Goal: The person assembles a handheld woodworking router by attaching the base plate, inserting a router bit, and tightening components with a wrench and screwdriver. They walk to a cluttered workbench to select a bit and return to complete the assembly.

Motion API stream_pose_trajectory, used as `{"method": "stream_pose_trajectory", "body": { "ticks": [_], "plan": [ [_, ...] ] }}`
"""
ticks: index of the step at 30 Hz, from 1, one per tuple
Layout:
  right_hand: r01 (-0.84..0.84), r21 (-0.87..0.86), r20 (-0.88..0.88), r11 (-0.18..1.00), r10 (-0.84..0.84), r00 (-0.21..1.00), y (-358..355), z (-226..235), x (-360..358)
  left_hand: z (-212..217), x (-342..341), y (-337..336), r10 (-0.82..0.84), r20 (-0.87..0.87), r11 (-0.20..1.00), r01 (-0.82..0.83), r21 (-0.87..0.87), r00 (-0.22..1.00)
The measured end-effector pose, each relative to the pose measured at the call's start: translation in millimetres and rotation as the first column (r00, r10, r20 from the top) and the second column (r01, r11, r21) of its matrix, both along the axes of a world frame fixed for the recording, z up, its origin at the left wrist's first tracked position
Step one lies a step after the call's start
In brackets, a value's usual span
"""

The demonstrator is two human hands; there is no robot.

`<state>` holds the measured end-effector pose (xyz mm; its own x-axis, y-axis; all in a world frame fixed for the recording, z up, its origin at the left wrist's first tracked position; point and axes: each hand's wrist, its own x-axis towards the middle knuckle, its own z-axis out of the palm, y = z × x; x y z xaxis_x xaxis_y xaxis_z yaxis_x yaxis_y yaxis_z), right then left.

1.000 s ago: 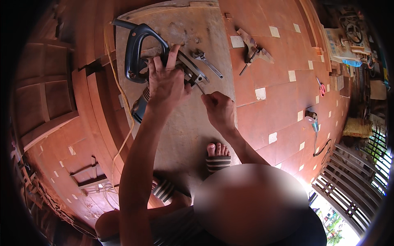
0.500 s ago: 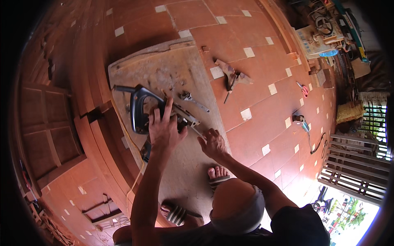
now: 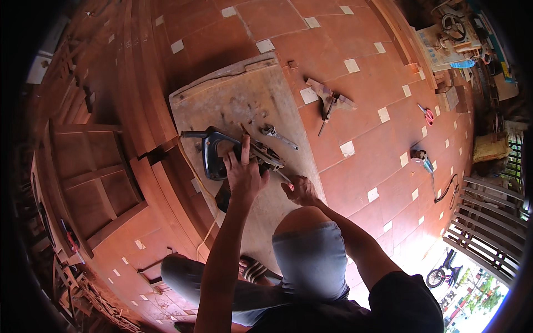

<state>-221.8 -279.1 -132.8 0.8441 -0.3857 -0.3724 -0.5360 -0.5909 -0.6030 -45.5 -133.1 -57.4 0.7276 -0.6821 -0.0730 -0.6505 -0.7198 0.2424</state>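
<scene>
A handheld power tool with a black loop handle point(image 3: 210, 154) and a metal front part point(image 3: 271, 158) lies on its side on a worn wooden board point(image 3: 222, 100). My left hand point(image 3: 244, 176) grips its body, with the index finger stretched along it and the thumb by the metal part. At the tool's right end, my right hand point(image 3: 301, 191) is closed around a thin metal rod point(image 3: 284, 177) that points into the metal part. The rod's handle is hidden in my fingers, so its kind is unclear. An adjustable wrench point(image 3: 281, 137) lies just beyond the tool.
On the tiled floor to the right are a wooden plane-like tool point(image 3: 330, 101), red-handled scissors point(image 3: 427, 114) and a corded power tool point(image 3: 423, 158). Stacked timber point(image 3: 161, 183) and a panelled wooden frame point(image 3: 100, 180) stand at left. My bent knee point(image 3: 308, 250) rises close below my right hand.
The view has shifted, so the board and tools appear slightly further right. My knee now shows higher and covers one foot. Both hands keep their places at the power tool.
</scene>
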Motion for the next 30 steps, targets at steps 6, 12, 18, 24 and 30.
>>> {"method": "stream_pose_trajectory", "body": {
  "ticks": [6,12,18,24,30],
  "plan": [
    [0.015,-0.023,0.017,1.0,-0.014,1.0,3,-13,-5,15,-1,-7,-0.003,-0.041,0.998,0.006,0.064,0.999],
    [0.047,-0.126,0.13,0.991,-0.03,0.991,-7,-29,0,13,-9,-22,-0.018,0.059,0.997,0.013,0.081,0.998],
    [-0.041,-0.119,0.169,0.992,0.061,0.984,4,-16,-4,4,9,30,-0.129,0.069,0.98,0.137,-0.146,0.989],
    [-0.056,-0.006,0.238,0.998,0.056,0.97,-4,-18,-8,18,48,62,0.433,0.43,0.851,-0.202,-0.484,0.793],
    [-0.054,-0.009,0.181,0.999,0.055,0.982,-5,-10,-10,27,64,32,0.56,-0.176,0.666,-0.566,-0.486,0.81]
  ]
}}
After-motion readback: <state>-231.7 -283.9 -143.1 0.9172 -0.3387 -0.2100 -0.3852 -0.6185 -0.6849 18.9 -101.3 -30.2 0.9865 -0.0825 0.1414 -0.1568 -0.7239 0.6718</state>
